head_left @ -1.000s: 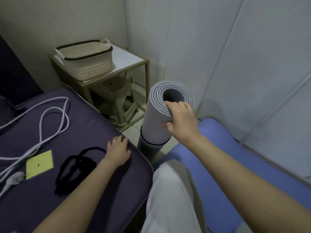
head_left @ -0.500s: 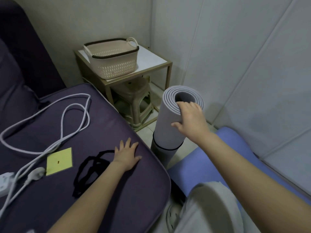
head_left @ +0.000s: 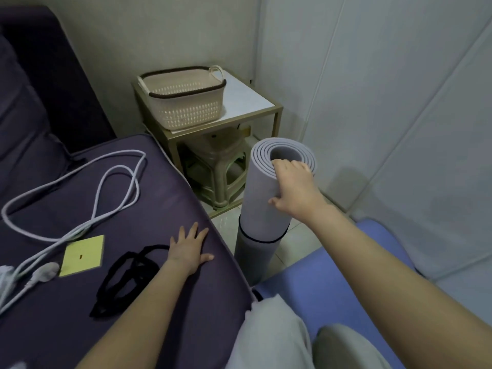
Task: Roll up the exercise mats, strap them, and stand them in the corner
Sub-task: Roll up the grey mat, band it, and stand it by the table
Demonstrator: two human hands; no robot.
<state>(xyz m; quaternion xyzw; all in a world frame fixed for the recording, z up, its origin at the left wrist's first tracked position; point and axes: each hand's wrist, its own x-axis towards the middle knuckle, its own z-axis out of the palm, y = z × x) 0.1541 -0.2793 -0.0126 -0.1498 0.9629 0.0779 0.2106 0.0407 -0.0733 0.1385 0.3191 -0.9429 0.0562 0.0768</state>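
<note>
A rolled grey exercise mat [head_left: 262, 209] stands upright on the tiled floor, with a black strap [head_left: 262, 239] round its lower part. My right hand [head_left: 294, 187] grips its top rim, fingers hooked into the hollow core and thumb on the outside. My left hand [head_left: 189, 247] rests flat with spread fingers on the dark purple cushion [head_left: 165, 182]. A loose black strap [head_left: 125, 278] lies on the cushion just left of that hand. A blue mat [head_left: 330, 286] lies flat on the floor at the lower right.
A gold-framed side table [head_left: 255, 105] with a cream basket [head_left: 186, 99] stands in the corner, a plastic stool [head_left: 218, 166] under it. A white cable [head_left: 87, 193] and a yellow card [head_left: 82, 255] lie on the cushion. White wall panels [head_left: 399, 102] rise to the right.
The view has swung left and lifted, so the table and mat sit further right. My left hand's fingers have spread flat on the cushion. My right hand keeps its grip on the mat top.
</note>
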